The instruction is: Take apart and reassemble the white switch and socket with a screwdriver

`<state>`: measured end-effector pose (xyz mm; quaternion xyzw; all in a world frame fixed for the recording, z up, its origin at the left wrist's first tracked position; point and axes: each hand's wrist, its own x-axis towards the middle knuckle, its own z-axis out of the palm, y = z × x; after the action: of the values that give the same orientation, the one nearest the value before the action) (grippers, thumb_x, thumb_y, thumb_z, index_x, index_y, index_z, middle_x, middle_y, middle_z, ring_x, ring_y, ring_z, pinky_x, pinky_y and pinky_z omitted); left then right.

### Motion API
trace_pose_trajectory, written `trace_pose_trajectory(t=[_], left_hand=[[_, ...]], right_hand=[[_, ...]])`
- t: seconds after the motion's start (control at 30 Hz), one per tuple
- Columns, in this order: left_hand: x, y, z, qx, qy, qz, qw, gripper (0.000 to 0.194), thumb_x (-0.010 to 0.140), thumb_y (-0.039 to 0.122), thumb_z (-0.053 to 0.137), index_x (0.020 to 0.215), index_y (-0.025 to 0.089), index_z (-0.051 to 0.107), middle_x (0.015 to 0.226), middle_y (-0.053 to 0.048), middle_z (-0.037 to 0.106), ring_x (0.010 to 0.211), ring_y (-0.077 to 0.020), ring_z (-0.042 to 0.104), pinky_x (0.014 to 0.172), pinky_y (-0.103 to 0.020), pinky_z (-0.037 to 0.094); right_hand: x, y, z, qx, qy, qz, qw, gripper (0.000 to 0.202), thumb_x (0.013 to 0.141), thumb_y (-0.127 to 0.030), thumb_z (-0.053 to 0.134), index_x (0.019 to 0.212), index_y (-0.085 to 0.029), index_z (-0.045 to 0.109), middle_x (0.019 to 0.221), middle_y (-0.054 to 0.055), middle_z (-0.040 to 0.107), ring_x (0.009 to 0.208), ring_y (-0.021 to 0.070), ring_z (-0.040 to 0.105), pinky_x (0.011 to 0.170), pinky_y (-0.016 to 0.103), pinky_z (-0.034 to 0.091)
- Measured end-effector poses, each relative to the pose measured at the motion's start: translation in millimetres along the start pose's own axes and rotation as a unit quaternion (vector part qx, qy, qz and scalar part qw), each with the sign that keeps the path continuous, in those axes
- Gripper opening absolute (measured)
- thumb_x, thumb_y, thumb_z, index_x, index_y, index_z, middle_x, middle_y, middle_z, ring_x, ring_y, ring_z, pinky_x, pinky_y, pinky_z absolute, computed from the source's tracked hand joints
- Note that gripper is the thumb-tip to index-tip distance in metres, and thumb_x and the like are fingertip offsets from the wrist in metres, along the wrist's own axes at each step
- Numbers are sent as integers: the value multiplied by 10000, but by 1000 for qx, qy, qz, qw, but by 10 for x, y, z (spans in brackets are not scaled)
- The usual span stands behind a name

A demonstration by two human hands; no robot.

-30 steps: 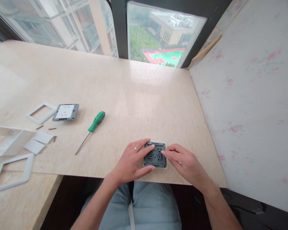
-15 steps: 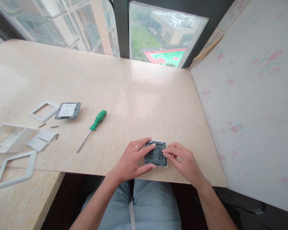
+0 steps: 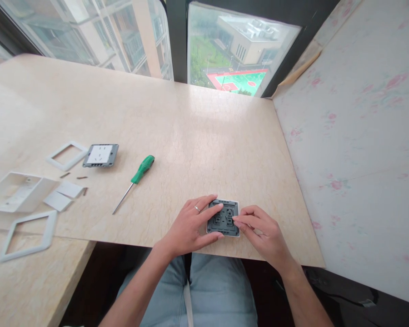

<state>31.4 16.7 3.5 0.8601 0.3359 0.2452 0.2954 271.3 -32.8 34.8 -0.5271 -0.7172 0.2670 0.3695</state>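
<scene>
A square wall switch [image 3: 223,227] lies back side up near the table's front edge, its dark grey backing framed by a thin white rim. My left hand [image 3: 188,225] grips it from the left: the index finger rests across the top and the thumb sits at the lower edge. From the right, my right hand [image 3: 265,232] pinches thumb and index together at the terminal block on the right half. Whatever is between those fingertips is too small to make out.
Left of the hands lies a green-handled screwdriver [image 3: 142,169]. Farther left are a socket module [image 3: 101,155], two white frames [image 3: 68,165] [image 3: 49,230], a white mounting box [image 3: 34,195], flat white plates [image 3: 57,200] and several small screws. A window and a papered wall border the table.
The view has shifted slightly, so everything sits a little to the right. Both hands keep their places on the switch, the right fingertips still pinched at its right side.
</scene>
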Motion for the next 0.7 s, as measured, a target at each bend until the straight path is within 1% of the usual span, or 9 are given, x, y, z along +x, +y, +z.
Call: trace_pose_trajectory(t=[0.13, 0.3, 0.43, 0.6, 0.7], left_hand=[[0, 6, -2, -5, 3, 1, 1000, 613, 915, 539, 635, 1456, 292, 487, 1539, -121, 469, 1369, -312, 492, 1102, -473, 413], [1, 3, 10, -6, 6, 4, 1000, 612, 913, 549, 634, 1447, 285, 492, 1535, -125, 471, 1365, -308, 496, 1100, -474, 414], [-2, -4, 21, -6, 9, 7, 1000, 620, 912, 561, 628, 1443, 271, 492, 1534, -135, 472, 1369, -308, 492, 1096, -482, 414], [-9, -14, 32, -9, 12, 5, 1000, 626, 906, 565, 634, 1438, 264, 501, 1530, -140, 480, 1373, -309, 491, 1093, -486, 416], [-11, -16, 39, -10, 15, 6, 1000, 630, 901, 560, 643, 1432, 249, 511, 1531, -150, 477, 1375, -313, 488, 1092, -488, 416]], right_hand=[[3, 11, -13, 2, -1, -3, 1000, 170, 931, -140, 633, 976, -244, 759, 926, 44, 644, 814, 155, 649, 678, 278, 546], [-25, -3, -6, -2, 13, -14, 1000, 185, 928, -143, 641, 999, -250, 774, 960, 50, 651, 816, 153, 667, 670, 270, 560], [-71, -34, -1, -5, 31, -5, 1000, 209, 919, -138, 653, 1048, -256, 769, 1025, 59, 662, 872, 164, 691, 706, 272, 577], [-94, -78, 12, -30, 75, 17, 997, 195, 925, -155, 645, 1047, -250, 763, 1026, 62, 676, 937, 180, 686, 745, 281, 580], [-107, -68, 52, -41, 68, 22, 997, 184, 937, -176, 632, 1050, -242, 762, 1037, 69, 670, 924, 176, 687, 739, 280, 582]])
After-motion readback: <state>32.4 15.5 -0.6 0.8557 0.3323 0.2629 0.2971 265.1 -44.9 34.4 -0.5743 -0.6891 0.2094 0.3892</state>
